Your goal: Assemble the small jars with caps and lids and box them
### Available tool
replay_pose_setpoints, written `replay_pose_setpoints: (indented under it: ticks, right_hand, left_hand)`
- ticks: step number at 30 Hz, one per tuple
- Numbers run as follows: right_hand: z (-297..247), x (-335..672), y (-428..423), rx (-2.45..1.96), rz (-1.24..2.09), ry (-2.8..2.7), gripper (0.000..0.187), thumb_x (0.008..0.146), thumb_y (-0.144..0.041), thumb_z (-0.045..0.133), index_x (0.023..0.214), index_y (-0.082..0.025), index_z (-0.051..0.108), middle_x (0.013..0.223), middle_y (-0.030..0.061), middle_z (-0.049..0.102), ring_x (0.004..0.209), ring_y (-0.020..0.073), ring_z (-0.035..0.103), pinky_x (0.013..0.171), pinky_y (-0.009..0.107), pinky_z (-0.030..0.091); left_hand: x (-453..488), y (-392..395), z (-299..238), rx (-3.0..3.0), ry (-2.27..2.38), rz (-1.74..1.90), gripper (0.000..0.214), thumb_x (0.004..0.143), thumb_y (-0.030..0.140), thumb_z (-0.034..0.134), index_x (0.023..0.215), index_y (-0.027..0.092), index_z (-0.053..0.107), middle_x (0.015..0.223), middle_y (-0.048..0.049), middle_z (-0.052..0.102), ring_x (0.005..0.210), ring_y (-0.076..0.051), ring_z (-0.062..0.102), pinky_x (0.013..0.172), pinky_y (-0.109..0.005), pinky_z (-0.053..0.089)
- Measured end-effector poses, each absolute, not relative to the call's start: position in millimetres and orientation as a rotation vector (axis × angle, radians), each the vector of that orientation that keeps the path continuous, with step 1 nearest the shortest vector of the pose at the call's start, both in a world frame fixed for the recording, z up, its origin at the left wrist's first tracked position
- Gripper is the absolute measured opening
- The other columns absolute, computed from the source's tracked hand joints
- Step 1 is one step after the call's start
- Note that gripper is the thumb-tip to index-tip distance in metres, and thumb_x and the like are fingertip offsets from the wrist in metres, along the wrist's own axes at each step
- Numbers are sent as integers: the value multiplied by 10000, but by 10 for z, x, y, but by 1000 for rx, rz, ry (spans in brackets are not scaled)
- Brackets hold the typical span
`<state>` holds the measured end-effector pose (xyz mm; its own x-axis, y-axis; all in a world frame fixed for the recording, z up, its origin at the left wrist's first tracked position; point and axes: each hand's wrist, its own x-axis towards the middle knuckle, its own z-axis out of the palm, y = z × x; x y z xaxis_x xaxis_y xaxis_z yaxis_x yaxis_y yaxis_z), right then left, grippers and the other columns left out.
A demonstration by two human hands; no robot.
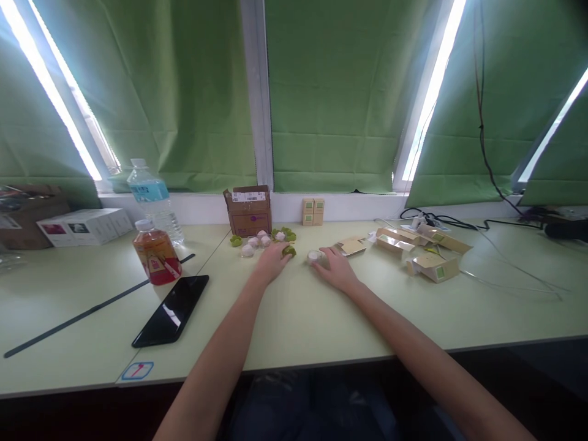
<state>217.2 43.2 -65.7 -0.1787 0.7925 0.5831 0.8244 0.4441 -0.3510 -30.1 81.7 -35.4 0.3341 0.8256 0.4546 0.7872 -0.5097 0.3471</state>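
Observation:
My left hand (pixel 272 262) is closed with its fingertips on a small green petal-shaped piece (pixel 289 251) at the middle of the table. To its right, my right hand (pixel 339 269) has thumb and fingers around a small round clear cup with something white in it (pixel 314 257). Just beyond the left hand lie several pale pink-white round pieces (pixel 248 250), which look like small candles, and more green petal-shaped pieces (pixel 236 241). An opened flat cardboard box (pixel 351 246) lies right beside the right hand's fingers.
A brown carton (pixel 249 214) and stacked small boxes (pixel 313 212) stand at the back. Opened small boxes (pixel 434 266) and cables lie to the right. On the left are a water bottle (pixel 158 205), a drink bottle (pixel 157 254), a black phone (pixel 172 311) and a dark strip (pixel 78 317).

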Motion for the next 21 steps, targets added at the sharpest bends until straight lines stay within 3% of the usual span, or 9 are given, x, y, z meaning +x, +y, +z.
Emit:
replay_pose_setpoints:
  ticks: [4,8,11,14,18,21]
  right_hand:
    - [-605,2170,412,-1191,-149,-2040,350,985,-382,577,1265,-175,617,1257,150,648,1180,289,601,995,440,483]
    - [-544,2119,344,-1044,-249,-2107,234,998,-296,544,1176,-194,658,1263,142,639,1175,273,592,1004,434,467]
    - [-515,2076,296,-959,-289,-2141,193,996,-262,541,1120,-197,673,1247,132,650,1149,264,594,983,420,466]
    - [-496,2064,268,-909,-312,-2166,185,996,-244,533,1101,-191,675,1219,129,661,1144,261,594,970,412,463]
    - [-468,2048,231,-843,-346,-2220,202,1007,-255,518,1117,-187,672,1212,138,666,1153,260,595,995,423,449]
    - [-452,1989,189,-770,-370,-2299,250,1022,-316,515,1175,-184,662,1221,146,671,1147,265,597,1017,438,435]
  left_hand:
    - [-266,749,-310,2437,1480,973,377,920,446,578,1133,164,712,898,-82,716,800,-225,624,744,-323,465]
    - [-176,705,-283,2278,1292,1026,428,872,533,621,1055,161,730,796,-49,693,729,-193,604,674,-292,440]
    - [-106,695,-259,2243,1148,932,442,887,571,582,771,165,715,705,-32,658,656,-166,555,628,-280,409]
    - [-99,692,-222,2326,1231,945,530,928,596,521,624,174,624,626,-21,601,622,-158,513,626,-284,375]
    - [-235,716,-137,2360,1758,975,469,982,481,458,670,179,634,712,-76,655,705,-208,590,682,-304,393]
    - [-383,740,-76,2176,2151,815,275,924,377,545,792,177,681,834,-133,701,845,-275,661,736,-320,432]
